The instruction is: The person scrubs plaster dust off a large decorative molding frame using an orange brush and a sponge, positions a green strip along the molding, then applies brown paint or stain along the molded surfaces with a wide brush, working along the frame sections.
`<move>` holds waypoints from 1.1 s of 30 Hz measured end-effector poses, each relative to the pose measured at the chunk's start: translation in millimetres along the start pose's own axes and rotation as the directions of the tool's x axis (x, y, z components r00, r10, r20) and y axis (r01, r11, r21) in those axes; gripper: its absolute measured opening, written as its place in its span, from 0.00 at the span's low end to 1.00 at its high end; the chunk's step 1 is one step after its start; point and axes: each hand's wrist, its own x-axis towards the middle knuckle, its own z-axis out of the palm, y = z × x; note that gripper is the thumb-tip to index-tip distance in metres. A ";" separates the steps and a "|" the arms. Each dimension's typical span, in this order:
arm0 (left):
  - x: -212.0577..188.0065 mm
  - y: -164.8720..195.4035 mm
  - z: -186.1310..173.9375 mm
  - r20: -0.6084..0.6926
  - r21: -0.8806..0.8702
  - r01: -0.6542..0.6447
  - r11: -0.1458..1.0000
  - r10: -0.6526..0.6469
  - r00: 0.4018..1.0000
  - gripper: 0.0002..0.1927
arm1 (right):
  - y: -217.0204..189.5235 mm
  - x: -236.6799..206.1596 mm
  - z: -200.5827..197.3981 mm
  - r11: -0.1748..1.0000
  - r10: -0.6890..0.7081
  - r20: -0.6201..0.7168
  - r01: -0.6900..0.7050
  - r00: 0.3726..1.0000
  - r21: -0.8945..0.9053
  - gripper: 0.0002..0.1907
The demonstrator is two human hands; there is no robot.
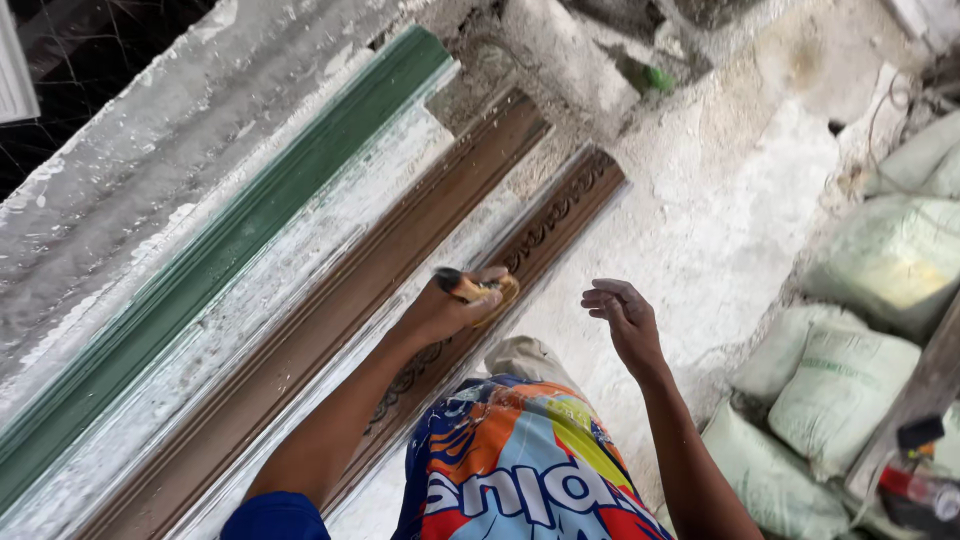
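My left hand (450,305) grips a paintbrush (470,288) with a yellow handle and a dark end, its bristles resting on a long brown carved moulding (560,205) that runs diagonally across the ground. My right hand (625,320) hovers free to the right of it, fingers slightly curled and apart, holding nothing. My knee in colourful printed shorts (530,460) fills the bottom centre.
A second brown moulding (400,250) and a green one (250,225) lie parallel to the left on white-dusted boards. Pale filled sacks (850,390) pile up at the right. A rough concrete block (560,60) stands at the top, with a plastic bottle (925,490) at the lower right.
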 end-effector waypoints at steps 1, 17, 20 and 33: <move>-10.5 -2.2 4.8 0.028 0.133 0.004 0.991 -0.008 1.000 0.22 | 6.2 -12.9 3.3 1.000 0.004 -0.001 -0.004 1.000 0.019 0.14; 139.6 -3.0 94.6 0.036 0.702 -0.198 0.684 0.243 0.969 0.12 | 77.4 -73.3 -32.4 0.988 0.018 -0.147 0.005 0.989 0.156 0.15; 214.6 21.6 117.7 0.025 0.757 -0.214 0.617 0.300 0.954 0.12 | 86.4 -68.0 -69.8 0.989 0.055 -0.180 -0.028 0.982 0.147 0.15; 382.7 85.7 157.1 0.060 0.687 -0.232 0.689 0.264 0.963 0.13 | 74.7 -25.3 -192.3 0.998 0.044 -0.205 -0.053 0.978 -0.038 0.16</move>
